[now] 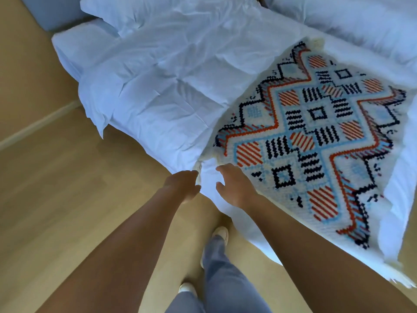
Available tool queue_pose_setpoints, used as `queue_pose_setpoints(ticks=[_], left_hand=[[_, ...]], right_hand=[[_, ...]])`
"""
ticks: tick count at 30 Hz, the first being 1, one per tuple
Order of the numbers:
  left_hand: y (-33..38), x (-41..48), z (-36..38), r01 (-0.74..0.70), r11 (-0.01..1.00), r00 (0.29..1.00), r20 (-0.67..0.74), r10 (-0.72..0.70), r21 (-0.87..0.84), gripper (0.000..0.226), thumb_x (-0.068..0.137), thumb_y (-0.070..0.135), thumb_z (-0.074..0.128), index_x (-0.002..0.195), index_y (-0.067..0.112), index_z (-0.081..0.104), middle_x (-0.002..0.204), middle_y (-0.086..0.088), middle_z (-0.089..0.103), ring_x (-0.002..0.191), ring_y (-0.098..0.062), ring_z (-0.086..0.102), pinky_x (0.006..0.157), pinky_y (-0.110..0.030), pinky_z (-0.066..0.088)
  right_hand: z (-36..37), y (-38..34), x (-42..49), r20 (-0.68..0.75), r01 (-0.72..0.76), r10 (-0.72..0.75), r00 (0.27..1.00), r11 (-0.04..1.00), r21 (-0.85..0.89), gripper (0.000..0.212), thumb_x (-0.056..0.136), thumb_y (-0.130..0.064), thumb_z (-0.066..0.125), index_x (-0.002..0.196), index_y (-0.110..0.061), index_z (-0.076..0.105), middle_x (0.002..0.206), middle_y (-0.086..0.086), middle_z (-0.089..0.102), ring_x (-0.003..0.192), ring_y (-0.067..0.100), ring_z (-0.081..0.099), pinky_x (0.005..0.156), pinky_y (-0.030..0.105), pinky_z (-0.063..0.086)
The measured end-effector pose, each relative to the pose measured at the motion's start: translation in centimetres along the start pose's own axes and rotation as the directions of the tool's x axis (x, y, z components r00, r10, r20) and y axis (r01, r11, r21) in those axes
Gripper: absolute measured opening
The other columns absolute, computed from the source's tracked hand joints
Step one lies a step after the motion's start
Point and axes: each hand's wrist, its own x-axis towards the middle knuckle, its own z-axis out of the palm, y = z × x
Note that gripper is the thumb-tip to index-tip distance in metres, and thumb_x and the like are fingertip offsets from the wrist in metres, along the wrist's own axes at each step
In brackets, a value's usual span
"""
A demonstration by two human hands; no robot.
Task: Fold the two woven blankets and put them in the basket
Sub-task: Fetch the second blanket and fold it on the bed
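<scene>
Floorboards of pale wood run down the left, then comes the bed with its rumpled white duvet and pillows at the far end. The person stands at the bed's near edge, both arms stretched forward.

The left hand reaches the cream fringed corner of the blanket. Its fingers are loosely bent, their tips right at the fringe, but I cannot tell whether they pinch it or only touch it. Just to the right, the right hand sits over the same corner with fingers and thumb spread apart, gripping nothing.

The blanket, patterned in orange, blue and black, lies flat across the right part of the bed, one end hanging off the near side. I see only this one; the second blanket and the basket are out of sight.

To my eye the first fold is about to begin. Both hands crowd a single corner, so I would slide the right hand along the near edge to the other corner before lifting. Take the weave itself, not just the fringe, and not the duvet below. Then carry the edge across evenly so the corners meet square. A thick weave like this will likely sag in the middle, so keep it taut between the hands.
</scene>
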Motion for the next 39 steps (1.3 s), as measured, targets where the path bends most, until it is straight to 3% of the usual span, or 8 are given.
queue_pose_setpoints(ticks=[10, 15, 20, 23, 28, 33, 36, 39], left_hand=[[-1.9, 14.8, 3.7, 0.209, 0.976, 0.978, 0.023, -0.208, -0.065, 0.026, 0.093, 0.014, 0.042, 0.118, 0.013, 0.048, 0.116, -0.006, 0.058, 0.105, -0.027, 0.056, 0.074, -0.032, 0.039], [-2.8, 20.8, 6.4, 0.319, 0.815, 0.947, 0.143, -0.287, -0.484, 0.052, 0.094, 0.047, 0.039, 0.135, 0.016, 0.037, 0.131, -0.008, 0.052, 0.118, -0.027, 0.049, 0.086, -0.033, 0.04], [-1.4, 23.8, 8.4, 0.409, 0.712, 0.911, 0.301, -0.281, -0.572, 0.048, 0.087, 0.05, 0.051, 0.112, 0.009, 0.048, 0.106, -0.009, 0.057, 0.097, -0.029, 0.054, 0.066, -0.029, 0.037], [-2.0, 24.1, 7.6, 0.28, 0.694, 0.96, 0.2, -0.196, -0.664, 0.028, 0.091, 0.034, 0.047, 0.068, 0.019, 0.044, 0.068, 0.0, 0.05, 0.07, -0.023, 0.049, 0.052, -0.03, 0.031], [-8.8, 23.9, 3.7, 0.117, 0.861, 0.962, -0.159, -0.222, -0.496, 0.035, 0.084, 0.033, 0.037, 0.054, 0.017, 0.027, 0.052, 0.001, 0.036, 0.057, -0.024, 0.037, 0.047, -0.031, 0.02], [-15.6, 24.7, 4.6, 0.332, 0.925, 0.937, -0.048, -0.346, -0.185, 0.038, 0.096, 0.041, 0.03, 0.076, 0.013, 0.046, 0.075, -0.007, 0.056, 0.083, -0.034, 0.056, 0.063, -0.032, 0.032], [-14.1, 25.6, 5.9, 0.387, 0.865, 0.914, 0.012, -0.405, -0.318, 0.033, 0.095, 0.04, 0.039, 0.109, 0.012, 0.05, 0.111, -0.014, 0.058, 0.107, -0.034, 0.053, 0.082, -0.038, 0.04], [-11.8, 25.4, 6.3, 0.266, 0.865, 0.922, -0.15, -0.358, -0.426, 0.047, 0.086, 0.021, 0.054, 0.13, 0.012, 0.04, 0.133, -0.013, 0.04, 0.122, -0.031, 0.037, 0.1, -0.042, 0.029]], right_hand=[[3.2, 5.2, 14.9, -0.009, 0.057, -0.057, 0.998, 0.998, -0.008, 0.022, 0.092, -0.018, 0.044, 0.109, -0.005, 0.052, 0.113, 0.012, 0.052, 0.104, 0.025, 0.046, 0.083, 0.035, 0.046], [5.0, 7.7, 20.3, 0.077, -0.066, 0.068, 0.995, 0.997, -0.03, 0.024, 0.093, -0.022, 0.041, 0.105, -0.004, 0.051, 0.105, 0.013, 0.051, 0.099, 0.027, 0.046, 0.077, 0.037, 0.042], [7.1, 8.9, 22.7, 0.207, -0.22, 0.218, 0.954, 0.975, -0.015, 0.029, 0.096, -0.029, 0.039, 0.101, -0.004, 0.051, 0.11, 0.015, 0.052, 0.104, 0.028, 0.045, 0.08, 0.036, 0.036], [7.9, 8.4, 24.2, 0.171, -0.31, 0.302, 0.938, 0.95, 0.023, 0.037, 0.096, -0.04, 0.037, 0.092, -0.007, 0.051, 0.092, 0.012, 0.053, 0.089, 0.029, 0.049, 0.07, 0.036, 0.035], [8.7, 4.9, 26.1, -0.09, -0.214, 0.25, 0.964, 0.93, 0.298, 0.026, 0.094, -0.031, 0.043, 0.082, -0.008, 0.048, 0.087, 0.01, 0.049, 0.085, 0.027, 0.045, 0.067, 0.034, 0.031], [12.6, 3.1, 25.9, 0.106, -0.118, 0.121, 0.987, 0.992, -0.032, 0.05, 0.092, -0.037, 0.042, 0.133, -0.009, 0.038, 0.137, 0.014, 0.036, 0.126, 0.032, 0.028, 0.105, 0.041, 0.023], [13.6, 3.4, 25.5, 0.145, -0.122, 0.131, 0.981, 0.99, -0.067, 0.062, 0.09, -0.038, 0.044, 0.143, -0.013, 0.023, 0.149, 0.01, 0.023, 0.138, 0.031, 0.012, 0.112, 0.045, 0.013], [13.2, 3.9, 25.1, 0.118, -0.073, 0.07, 0.991, 0.997, 0.026, 0.061, 0.089, -0.031, 0.049, 0.142, -0.011, 0.028, 0.149, 0.011, 0.027, 0.138, 0.03, 0.017, 0.113, 0.041, 0.014]])
